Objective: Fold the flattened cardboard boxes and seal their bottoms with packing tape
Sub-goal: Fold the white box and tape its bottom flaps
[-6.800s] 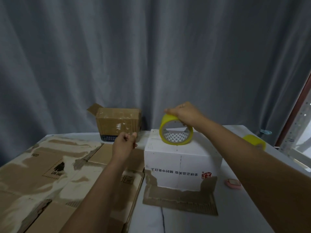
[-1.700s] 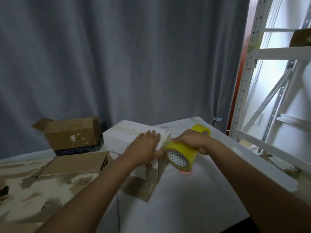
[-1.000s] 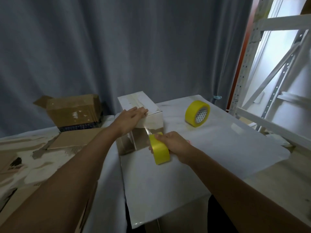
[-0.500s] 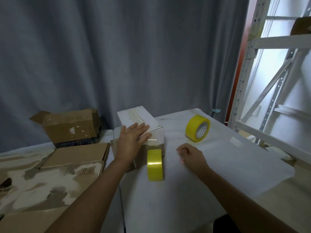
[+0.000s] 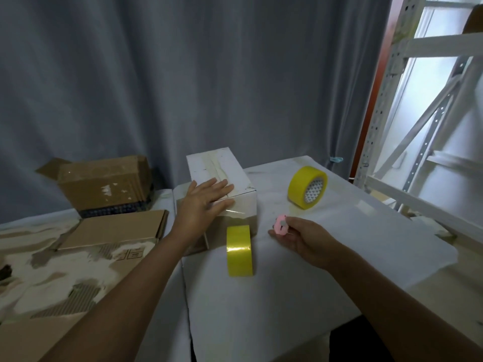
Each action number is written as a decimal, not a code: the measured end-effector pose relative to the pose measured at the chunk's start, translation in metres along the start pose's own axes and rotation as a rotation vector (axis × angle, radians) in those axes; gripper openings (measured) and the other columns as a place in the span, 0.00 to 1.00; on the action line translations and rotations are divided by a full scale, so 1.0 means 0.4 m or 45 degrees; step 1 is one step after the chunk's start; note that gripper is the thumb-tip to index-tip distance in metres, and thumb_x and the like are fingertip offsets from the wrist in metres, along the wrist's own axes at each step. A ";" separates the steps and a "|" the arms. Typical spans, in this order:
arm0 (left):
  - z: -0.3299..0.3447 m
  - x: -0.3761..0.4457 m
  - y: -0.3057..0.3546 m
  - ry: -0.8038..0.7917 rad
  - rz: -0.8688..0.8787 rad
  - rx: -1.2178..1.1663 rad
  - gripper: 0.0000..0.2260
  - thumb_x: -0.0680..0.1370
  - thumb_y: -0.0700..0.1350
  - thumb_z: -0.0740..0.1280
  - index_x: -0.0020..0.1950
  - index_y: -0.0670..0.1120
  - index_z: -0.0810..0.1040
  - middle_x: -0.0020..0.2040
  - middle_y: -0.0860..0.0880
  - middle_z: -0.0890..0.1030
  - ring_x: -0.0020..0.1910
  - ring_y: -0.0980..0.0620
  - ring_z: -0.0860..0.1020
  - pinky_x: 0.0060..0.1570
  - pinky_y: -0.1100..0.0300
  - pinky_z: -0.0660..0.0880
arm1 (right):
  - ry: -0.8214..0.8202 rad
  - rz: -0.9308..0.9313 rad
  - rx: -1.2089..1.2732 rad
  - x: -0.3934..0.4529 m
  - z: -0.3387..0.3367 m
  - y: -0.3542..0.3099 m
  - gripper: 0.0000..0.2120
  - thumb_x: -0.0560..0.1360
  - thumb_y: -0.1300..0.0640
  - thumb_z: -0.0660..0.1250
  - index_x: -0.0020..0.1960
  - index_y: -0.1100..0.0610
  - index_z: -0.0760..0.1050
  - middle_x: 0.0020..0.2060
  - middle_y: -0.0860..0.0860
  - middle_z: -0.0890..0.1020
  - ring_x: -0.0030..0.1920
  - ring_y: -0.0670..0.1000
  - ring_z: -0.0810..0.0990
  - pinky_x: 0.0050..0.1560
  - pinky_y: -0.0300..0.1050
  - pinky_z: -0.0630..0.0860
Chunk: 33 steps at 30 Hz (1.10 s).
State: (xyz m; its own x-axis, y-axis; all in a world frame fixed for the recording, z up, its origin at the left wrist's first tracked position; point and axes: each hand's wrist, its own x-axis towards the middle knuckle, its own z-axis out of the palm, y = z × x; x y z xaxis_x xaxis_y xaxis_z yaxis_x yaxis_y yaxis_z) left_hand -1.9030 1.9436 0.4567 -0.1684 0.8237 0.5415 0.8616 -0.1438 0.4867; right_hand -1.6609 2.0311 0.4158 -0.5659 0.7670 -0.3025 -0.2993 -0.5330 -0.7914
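Since half a second ago the right hand (image 5: 295, 237), then holding nothing, has picked up a small pink cutter (image 5: 281, 224), now pinched in its fingertips. At left the left hand (image 5: 206, 202) lies flat, fingers straight, on the white box (image 5: 222, 168) in mid-table. The tape roll (image 5: 239, 250) stands on edge just before the box, a strip of tape stretched to its front, with a second yellow roll (image 5: 307, 186) farther right.

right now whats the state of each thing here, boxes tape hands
white box: folded up, taped along top
near tape roll: on edge, strip running to the white box
far tape roll: on edge, free
brown box: on its side, flap open
pink cutter: held
left hand: flat on white box
right hand: pinching pink cutter
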 end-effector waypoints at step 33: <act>0.060 -0.160 0.097 -0.325 -0.741 -1.022 0.19 0.73 0.51 0.73 0.59 0.56 0.67 0.50 0.46 0.79 0.44 0.54 0.80 0.40 0.56 0.79 | -0.340 -1.183 -1.866 0.153 0.244 -0.091 0.21 0.72 0.49 0.73 0.62 0.49 0.72 0.58 0.48 0.74 0.58 0.48 0.71 0.54 0.38 0.65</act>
State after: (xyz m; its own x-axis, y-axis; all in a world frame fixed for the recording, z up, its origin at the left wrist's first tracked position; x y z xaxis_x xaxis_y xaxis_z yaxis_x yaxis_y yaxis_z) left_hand -1.8474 1.8986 0.4245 -0.2702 0.9619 -0.0416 0.0883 0.0678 0.9938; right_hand -1.7596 2.0624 0.4779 -0.7686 0.4485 0.4562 0.2243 0.8567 -0.4644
